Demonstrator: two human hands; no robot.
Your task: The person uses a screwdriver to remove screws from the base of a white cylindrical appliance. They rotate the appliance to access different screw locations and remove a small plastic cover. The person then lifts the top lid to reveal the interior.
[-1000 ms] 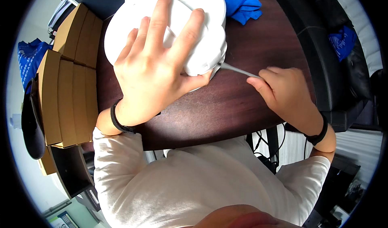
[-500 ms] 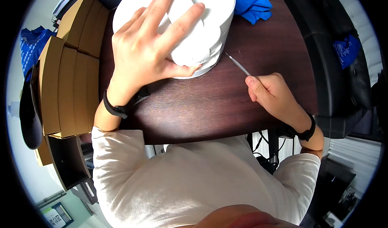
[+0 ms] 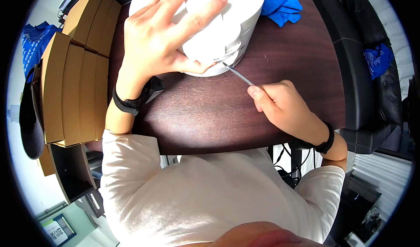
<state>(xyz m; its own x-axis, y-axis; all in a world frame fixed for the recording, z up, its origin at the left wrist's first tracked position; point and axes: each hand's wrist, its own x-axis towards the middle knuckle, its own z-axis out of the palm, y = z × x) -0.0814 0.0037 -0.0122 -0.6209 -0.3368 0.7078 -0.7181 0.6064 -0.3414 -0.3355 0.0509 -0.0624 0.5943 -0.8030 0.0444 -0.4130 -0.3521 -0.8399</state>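
Observation:
A white, round, drum-shaped appliance [image 3: 245, 10] stands upright at the table's far side, cut off by the top edge. My left hand [image 3: 164, 39] grips it with fingers spread across its top and thumb along its near side. My right hand [image 3: 280, 100] is closed around a thin grey rod-like tool with a narrow tip [image 3: 243, 77]; its exact kind is unclear. The tool's tip meets the appliance's lower near-right edge, close to my left thumb, where layered white parts jut out. What the tip touches is too small to make out.
The dark wood-grain table [image 3: 192, 120] lies under the appliance. A blue cloth [image 3: 282, 6] rests behind it on the right. Cardboard boxes [image 3: 72, 94] line the left side. A black padded seat [image 3: 350, 72] is at the right, with a blue bag [image 3: 378, 61] on it.
My right hand has moved left and brought the tool's tip from beside the appliance onto its near-right edge. The left hand keeps its hold.

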